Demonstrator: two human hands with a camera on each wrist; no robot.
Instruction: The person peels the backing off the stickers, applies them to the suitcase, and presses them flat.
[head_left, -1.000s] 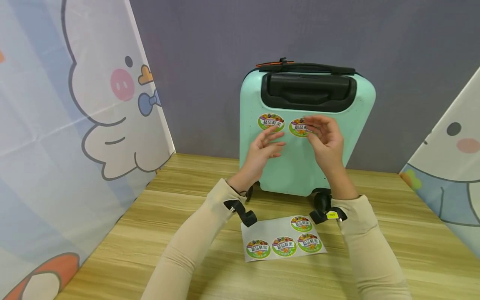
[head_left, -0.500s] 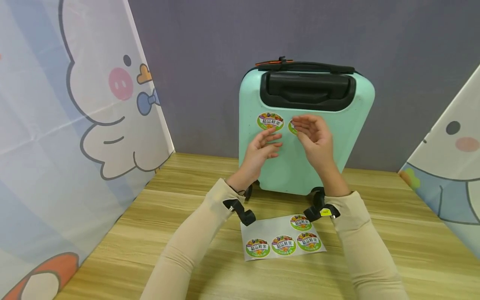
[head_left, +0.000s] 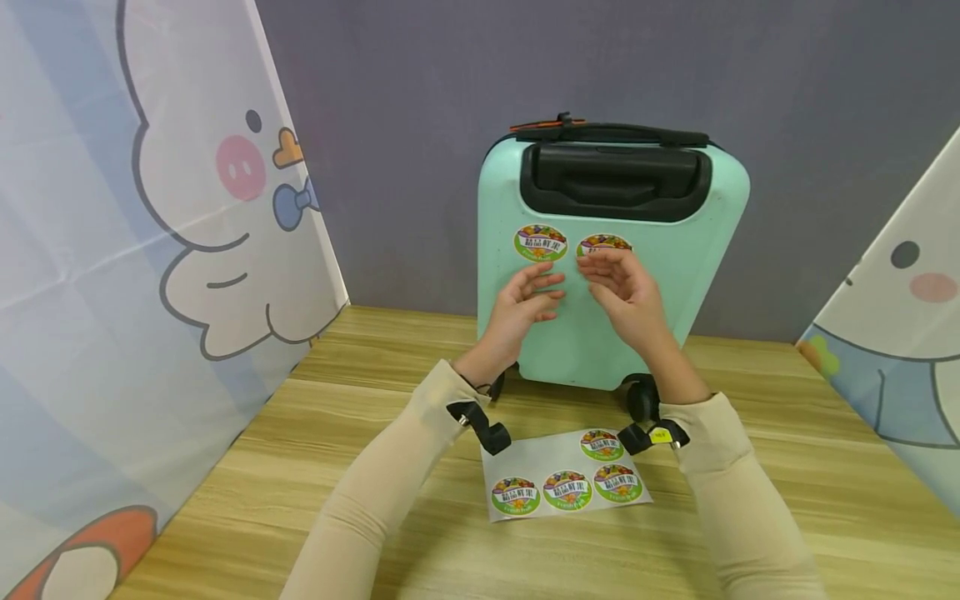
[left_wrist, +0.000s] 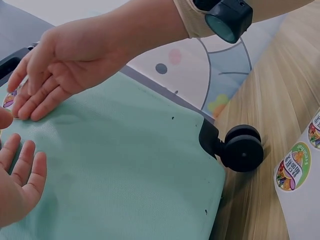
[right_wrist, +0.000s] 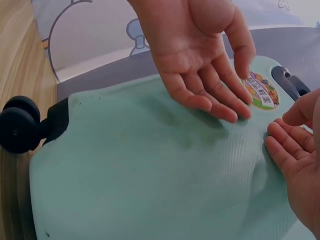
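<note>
A mint-green suitcase (head_left: 577, 333) stands upright on the table, with two oval fruit stickers on its upper face. The left sticker (head_left: 540, 242) shows whole in the head view; the right sticker (head_left: 604, 242) is partly covered by my right hand (head_left: 626, 296). That hand is just below the right sticker, fingers loosely bent and holding nothing. My left hand (head_left: 517, 304) lies under the left sticker, its fingers relaxed and slightly spread. In the right wrist view the left hand (right_wrist: 200, 65) has its fingertips close to the suitcase; whether they touch I cannot tell.
A white sticker sheet (head_left: 536, 458) bearing several fruit stickers lies on the wooden table (head_left: 300, 467) in front of the suitcase. The suitcase has black wheels (head_left: 642, 400) and a black handle recess (head_left: 615, 179). Cartoon-printed cloths (head_left: 82, 250) flank the table, and a grey wall stands behind.
My right hand has swept left across the right sticker and then down, uncovering its upper part. The left hand has barely moved, dropping slightly away from the left sticker.
</note>
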